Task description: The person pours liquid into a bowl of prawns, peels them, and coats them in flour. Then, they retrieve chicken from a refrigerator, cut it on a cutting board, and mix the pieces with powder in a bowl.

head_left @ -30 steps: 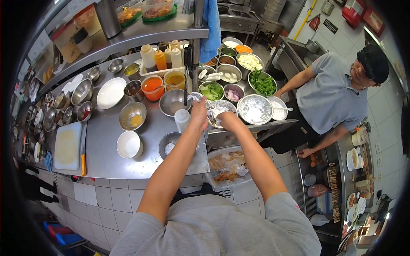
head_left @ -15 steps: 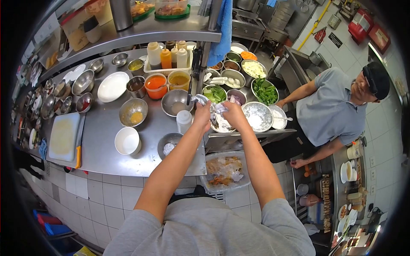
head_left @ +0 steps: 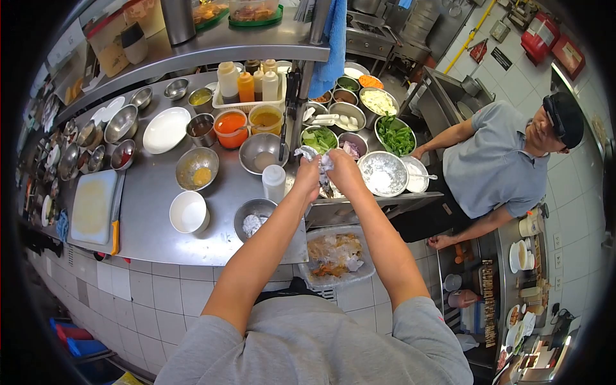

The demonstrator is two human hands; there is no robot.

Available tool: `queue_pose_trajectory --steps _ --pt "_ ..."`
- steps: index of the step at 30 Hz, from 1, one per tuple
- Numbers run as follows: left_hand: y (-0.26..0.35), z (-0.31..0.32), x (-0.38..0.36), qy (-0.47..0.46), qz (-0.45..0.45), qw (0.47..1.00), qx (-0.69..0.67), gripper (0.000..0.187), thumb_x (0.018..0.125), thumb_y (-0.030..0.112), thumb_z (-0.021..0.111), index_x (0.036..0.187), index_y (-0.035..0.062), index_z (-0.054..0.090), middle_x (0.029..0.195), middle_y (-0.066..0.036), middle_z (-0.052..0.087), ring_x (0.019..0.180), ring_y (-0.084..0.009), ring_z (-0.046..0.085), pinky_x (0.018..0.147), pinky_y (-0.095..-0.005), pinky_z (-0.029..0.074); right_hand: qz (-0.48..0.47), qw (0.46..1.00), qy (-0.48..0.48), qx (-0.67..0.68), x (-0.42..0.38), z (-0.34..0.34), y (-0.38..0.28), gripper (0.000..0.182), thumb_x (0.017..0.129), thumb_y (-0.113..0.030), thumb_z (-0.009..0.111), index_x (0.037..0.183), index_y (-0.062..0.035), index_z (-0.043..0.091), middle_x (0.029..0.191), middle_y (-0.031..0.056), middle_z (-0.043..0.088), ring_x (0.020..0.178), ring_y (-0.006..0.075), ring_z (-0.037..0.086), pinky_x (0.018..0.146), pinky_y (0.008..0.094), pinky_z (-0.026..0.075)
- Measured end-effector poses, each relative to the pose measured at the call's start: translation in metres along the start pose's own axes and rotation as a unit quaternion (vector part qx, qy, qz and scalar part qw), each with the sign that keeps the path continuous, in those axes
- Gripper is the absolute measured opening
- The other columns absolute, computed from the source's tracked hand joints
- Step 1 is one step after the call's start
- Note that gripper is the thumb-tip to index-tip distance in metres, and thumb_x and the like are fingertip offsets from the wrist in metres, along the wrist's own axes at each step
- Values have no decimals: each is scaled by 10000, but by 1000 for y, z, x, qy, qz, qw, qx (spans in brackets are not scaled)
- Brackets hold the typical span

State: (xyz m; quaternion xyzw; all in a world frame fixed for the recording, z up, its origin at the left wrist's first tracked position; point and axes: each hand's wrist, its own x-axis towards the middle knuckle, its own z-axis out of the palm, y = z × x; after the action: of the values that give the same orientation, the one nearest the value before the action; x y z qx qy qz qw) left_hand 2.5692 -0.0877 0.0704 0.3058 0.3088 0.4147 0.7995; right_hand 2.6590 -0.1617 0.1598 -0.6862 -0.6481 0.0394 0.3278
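Observation:
My left hand [head_left: 308,177] and my right hand [head_left: 345,171] are close together over the counter's edge, fingers closed on a floppy, greyish, white-powdered piece [head_left: 327,164]. What the piece is I cannot tell. Beneath them, a dish with white powder is mostly hidden by the hands. Just right of my right hand stands a metal bowl of white powder [head_left: 383,174], beside a smaller white-powder bowl [head_left: 418,176] with a spoon. Left of my left forearm are a capped squeeze bottle [head_left: 274,182] and a metal bowl [head_left: 240,218] holding a white-coated lump.
Bowls of leafy greens [head_left: 395,136] and other cut vegetables fill the rail behind my hands. A lined bin of scraps [head_left: 337,251] stands below. A person [head_left: 484,154] stands at right, one hand near the bowls. A cutting board [head_left: 95,206] and a yellow-handled knife [head_left: 115,236] lie left.
My hands have drawn closer together, and the piece stretched between them is now bunched up. My view has shifted slightly. The person at right has hardly moved.

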Motion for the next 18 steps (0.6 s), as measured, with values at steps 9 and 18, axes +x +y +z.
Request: queue_pose_trajectory --steps 9,18 --pt "8 -3 -3 13 17 999 41 490 956 166 538 1339 -35 306 1219 -203 505 1088 -260 554 889 -397 476 -24 989 -126 -79 -19 -4 8 368 695 -28 654 1063 -31 667 988 183 611 986 353 590 852 426 481" --pt "22 8 -18 2 -7 998 -55 451 967 129 516 1333 -33 310 1210 -199 508 1076 -266 563 904 -396 491 91 995 -49 14 -25 -1 -11 351 696 -58 666 1004 46 536 930 290 631 907 453 606 787 468 485"
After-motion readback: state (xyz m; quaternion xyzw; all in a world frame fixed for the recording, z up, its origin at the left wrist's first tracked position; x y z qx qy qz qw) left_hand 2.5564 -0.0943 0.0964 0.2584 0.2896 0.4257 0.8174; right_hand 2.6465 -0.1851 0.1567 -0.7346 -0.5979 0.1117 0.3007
